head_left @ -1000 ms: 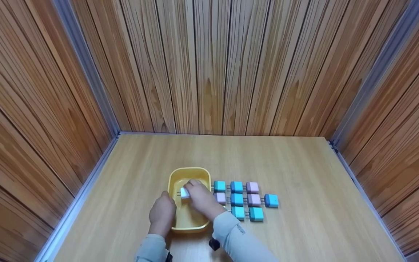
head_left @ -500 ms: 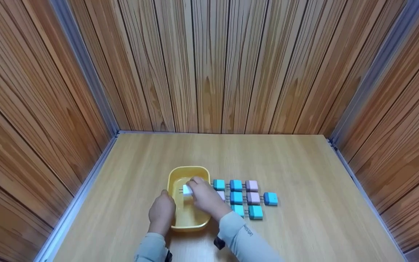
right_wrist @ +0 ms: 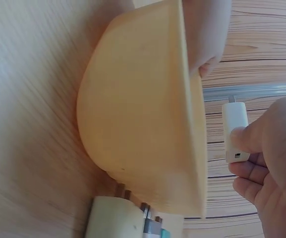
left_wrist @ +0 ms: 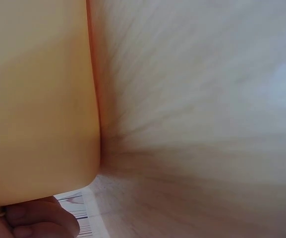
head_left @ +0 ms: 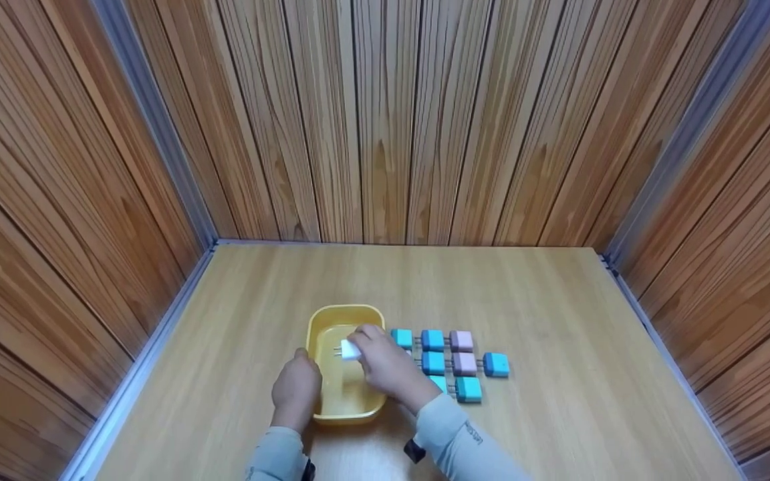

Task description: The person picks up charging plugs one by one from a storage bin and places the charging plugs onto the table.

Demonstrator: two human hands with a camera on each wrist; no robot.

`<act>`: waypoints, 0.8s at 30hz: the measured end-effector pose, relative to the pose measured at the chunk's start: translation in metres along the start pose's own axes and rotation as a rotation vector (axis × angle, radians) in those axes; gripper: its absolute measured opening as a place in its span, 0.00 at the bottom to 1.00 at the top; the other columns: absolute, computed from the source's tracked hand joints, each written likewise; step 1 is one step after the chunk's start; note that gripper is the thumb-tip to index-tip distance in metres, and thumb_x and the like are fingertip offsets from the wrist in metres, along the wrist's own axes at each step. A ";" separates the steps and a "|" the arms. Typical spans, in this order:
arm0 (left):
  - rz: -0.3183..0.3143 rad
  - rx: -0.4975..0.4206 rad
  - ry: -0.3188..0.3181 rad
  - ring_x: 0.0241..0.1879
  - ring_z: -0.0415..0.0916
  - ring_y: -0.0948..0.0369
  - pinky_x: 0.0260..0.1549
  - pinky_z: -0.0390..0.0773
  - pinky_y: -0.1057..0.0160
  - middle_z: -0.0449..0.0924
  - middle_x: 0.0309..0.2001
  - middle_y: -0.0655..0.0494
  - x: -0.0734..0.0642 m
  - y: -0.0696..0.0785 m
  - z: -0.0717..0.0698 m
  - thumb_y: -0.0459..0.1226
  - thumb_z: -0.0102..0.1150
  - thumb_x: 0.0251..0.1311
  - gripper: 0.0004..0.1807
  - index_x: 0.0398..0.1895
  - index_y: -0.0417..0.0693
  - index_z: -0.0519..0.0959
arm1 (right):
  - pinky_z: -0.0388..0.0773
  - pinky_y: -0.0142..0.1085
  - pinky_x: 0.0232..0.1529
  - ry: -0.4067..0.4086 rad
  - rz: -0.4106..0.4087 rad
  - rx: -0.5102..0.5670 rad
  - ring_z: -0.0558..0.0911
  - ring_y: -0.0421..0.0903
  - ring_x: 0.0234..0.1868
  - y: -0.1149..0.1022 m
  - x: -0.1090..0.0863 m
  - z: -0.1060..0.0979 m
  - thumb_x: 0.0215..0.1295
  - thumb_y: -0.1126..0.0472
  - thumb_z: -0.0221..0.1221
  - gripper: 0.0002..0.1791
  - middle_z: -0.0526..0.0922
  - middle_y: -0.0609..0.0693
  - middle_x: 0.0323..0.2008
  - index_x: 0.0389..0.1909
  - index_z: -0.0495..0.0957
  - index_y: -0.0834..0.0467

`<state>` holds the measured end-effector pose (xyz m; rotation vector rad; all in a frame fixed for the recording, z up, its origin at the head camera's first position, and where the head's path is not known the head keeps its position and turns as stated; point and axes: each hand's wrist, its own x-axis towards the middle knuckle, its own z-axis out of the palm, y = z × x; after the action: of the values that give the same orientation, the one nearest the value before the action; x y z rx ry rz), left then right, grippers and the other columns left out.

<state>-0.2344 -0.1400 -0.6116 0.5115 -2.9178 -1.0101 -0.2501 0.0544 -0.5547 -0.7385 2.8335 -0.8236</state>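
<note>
A yellow plastic tub (head_left: 345, 419) stands on the table. My left hand (head_left: 296, 389) grips its left rim, and in the left wrist view curled fingers (left_wrist: 43, 218) show at the tub's wall. Over the tub's interior, my right hand (head_left: 388, 364) pinches a white charger plug (head_left: 350, 350) between thumb and fingers, prongs pointing left. The right wrist view shows this white plug (right_wrist: 235, 126) above the rim, with a port at its near end. To the tub's right, turquoise, blue and pink charger plugs (head_left: 464, 364) lie in rows, prongs leftward; my right forearm hides some.
A pale plug (right_wrist: 114, 218) lies close beside the tub's right wall in the right wrist view. The wooden table (head_left: 559, 427) is bounded by wood-panelled walls (head_left: 385, 133) at the back and both sides, with metal strips along the corners.
My right hand has shifted right with the white charger plug, from near the tub's left side toward its middle. My left hand keeps its hold on the rim.
</note>
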 end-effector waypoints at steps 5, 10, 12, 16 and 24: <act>-0.020 -0.006 -0.001 0.38 0.81 0.50 0.40 0.80 0.44 0.84 0.44 0.41 0.000 0.000 0.000 0.38 0.35 0.77 0.23 0.65 0.35 0.71 | 0.72 0.42 0.67 0.027 -0.003 0.035 0.71 0.40 0.63 -0.001 -0.009 -0.006 0.75 0.63 0.58 0.24 0.70 0.41 0.64 0.69 0.72 0.46; 0.031 0.027 0.055 0.35 0.84 0.45 0.32 0.80 0.43 0.84 0.36 0.39 -0.001 -0.001 0.001 0.37 0.39 0.76 0.18 0.55 0.35 0.75 | 0.71 0.42 0.68 0.066 -0.039 -0.045 0.72 0.42 0.63 0.003 -0.017 -0.009 0.75 0.63 0.58 0.23 0.72 0.45 0.64 0.68 0.73 0.51; 0.040 0.040 0.063 0.35 0.84 0.44 0.31 0.80 0.43 0.84 0.36 0.39 -0.002 -0.001 0.002 0.36 0.39 0.75 0.17 0.54 0.35 0.75 | 0.71 0.42 0.68 0.069 -0.042 -0.074 0.72 0.43 0.64 0.006 -0.020 -0.010 0.75 0.63 0.57 0.23 0.72 0.46 0.65 0.69 0.73 0.52; 0.021 0.037 0.038 0.35 0.83 0.47 0.33 0.80 0.44 0.84 0.38 0.40 -0.003 0.000 0.001 0.37 0.37 0.76 0.20 0.59 0.34 0.74 | 0.71 0.44 0.68 0.062 -0.016 -0.055 0.72 0.45 0.66 0.011 -0.027 -0.013 0.74 0.64 0.57 0.24 0.71 0.47 0.66 0.69 0.72 0.51; 0.014 0.026 0.018 0.36 0.82 0.49 0.39 0.81 0.44 0.84 0.43 0.39 -0.003 0.000 -0.001 0.37 0.37 0.77 0.24 0.67 0.32 0.70 | 0.73 0.43 0.66 0.081 -0.002 -0.002 0.73 0.43 0.64 0.018 -0.038 -0.021 0.67 0.68 0.64 0.30 0.71 0.45 0.64 0.69 0.72 0.51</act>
<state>-0.2317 -0.1393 -0.6109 0.4979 -2.9185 -0.9618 -0.2287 0.0960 -0.5477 -0.7248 2.9052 -0.8697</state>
